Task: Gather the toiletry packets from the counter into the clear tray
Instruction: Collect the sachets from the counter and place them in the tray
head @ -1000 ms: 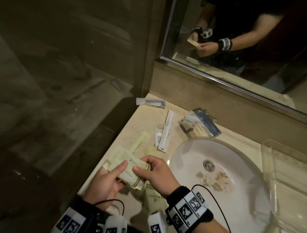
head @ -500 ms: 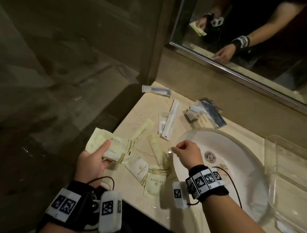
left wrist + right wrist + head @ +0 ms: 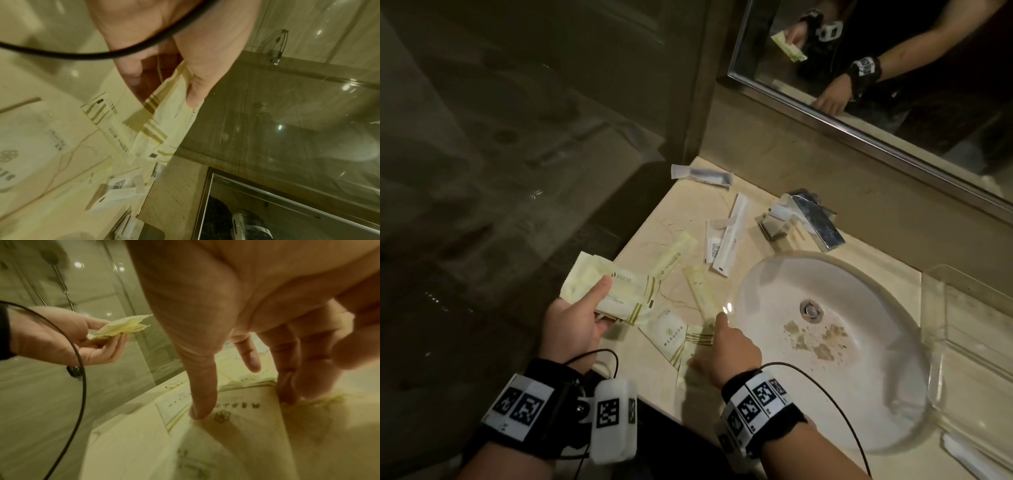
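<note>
My left hand grips a stack of cream packets between thumb and fingers, held off the counter's left edge; the left wrist view shows the thumb pressing that stack. My right hand reaches down onto a cream packet at the counter's front. In the right wrist view its thumb touches this packet and the fingertips touch its far edge. More packets lie loose: a square white one, two long cream sachets, long white ones. The clear tray stands right of the basin.
A white basin with brown debris fills the counter's middle, with a chrome faucet behind it and small packets at its base. A clear packet with a dark item lies in the back corner. A mirror hangs above.
A second ago both hands held the stack together. My right hand has let go, swung right over the basin's rim, then come down onto a packet at the counter's front. The left hand keeps the stack.
</note>
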`<state>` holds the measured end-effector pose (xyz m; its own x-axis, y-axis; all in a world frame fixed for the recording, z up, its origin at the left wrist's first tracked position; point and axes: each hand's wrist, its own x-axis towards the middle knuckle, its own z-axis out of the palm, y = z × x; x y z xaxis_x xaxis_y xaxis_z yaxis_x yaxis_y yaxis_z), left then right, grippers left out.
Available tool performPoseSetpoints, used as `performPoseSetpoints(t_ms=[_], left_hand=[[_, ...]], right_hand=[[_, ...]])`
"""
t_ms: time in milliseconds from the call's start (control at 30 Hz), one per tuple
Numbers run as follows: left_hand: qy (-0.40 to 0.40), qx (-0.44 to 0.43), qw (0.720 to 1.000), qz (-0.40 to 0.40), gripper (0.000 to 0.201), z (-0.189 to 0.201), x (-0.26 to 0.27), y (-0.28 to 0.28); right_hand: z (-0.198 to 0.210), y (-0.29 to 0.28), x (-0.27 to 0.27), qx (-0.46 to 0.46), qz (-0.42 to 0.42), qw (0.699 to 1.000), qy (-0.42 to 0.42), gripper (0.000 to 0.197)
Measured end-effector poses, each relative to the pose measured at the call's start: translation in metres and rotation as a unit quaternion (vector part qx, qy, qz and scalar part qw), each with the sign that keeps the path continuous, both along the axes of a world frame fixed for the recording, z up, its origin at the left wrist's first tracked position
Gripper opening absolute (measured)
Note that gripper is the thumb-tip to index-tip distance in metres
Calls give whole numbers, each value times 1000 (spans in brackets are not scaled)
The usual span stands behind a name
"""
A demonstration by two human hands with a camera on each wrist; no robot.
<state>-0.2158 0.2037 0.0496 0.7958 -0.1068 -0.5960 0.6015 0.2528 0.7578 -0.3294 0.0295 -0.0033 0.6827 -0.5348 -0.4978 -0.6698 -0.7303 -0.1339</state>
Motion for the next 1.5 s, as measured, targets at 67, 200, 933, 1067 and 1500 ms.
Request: performPoseSetpoints(t_ms=[67,200,933,1067,1500], left_hand=[[-5,-5,1000,-2,11,-1,0,0],[-12,-7,1000,-10,7,-4,-1,1],[-23,7,987,-161,19,-3,-10,-22],[-10,-19,987,-161,21,-1,-11,-17],[-86,-27,976,-196,44,-2,-19,-3]], right_hand=[[-4,2,-1,1,-7,1000,2,73],[-12,3,-2,19,-53,997,-46,59],[100,-3,27,399,-69,863,-303,25],[86,6,26,366,-46,868,-333,14],[74,22,28,263,-12,883,-390,33]])
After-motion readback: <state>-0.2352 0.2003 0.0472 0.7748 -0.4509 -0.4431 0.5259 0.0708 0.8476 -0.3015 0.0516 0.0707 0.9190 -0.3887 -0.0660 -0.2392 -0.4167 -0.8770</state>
